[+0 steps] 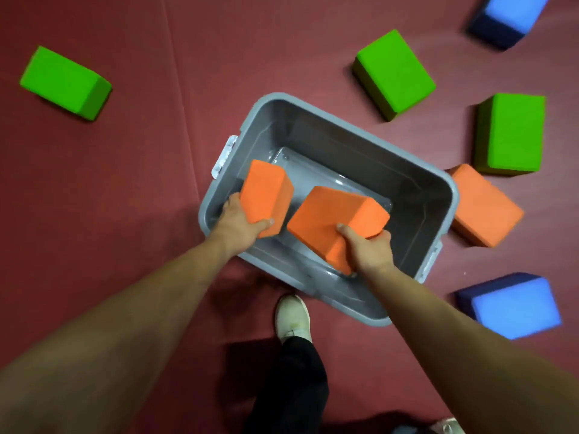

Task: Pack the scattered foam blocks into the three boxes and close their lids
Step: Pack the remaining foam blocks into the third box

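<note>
An open grey plastic box (pixel 354 133) stands on the red floor mat, with no lid on it. My left hand (pixel 241 222) grips an orange foam block (pixel 266 192) over the box's left end. My right hand (pixel 368 249) grips a second orange block (pixel 332 220), tilted, above the box's near side. A third orange block (pixel 482 205) lies on the mat against the box's right wall. Three green blocks (pixel 62 79) (pixel 394 73) (pixel 509 133) and two blue blocks (pixel 513 305) (pixel 507 17) lie scattered around.
My foot in a white shoe (pixel 293 317) stands just in front of the box's near rim. A white latch (pixel 224 158) sticks out from the box's left end. Only this one box is in view.
</note>
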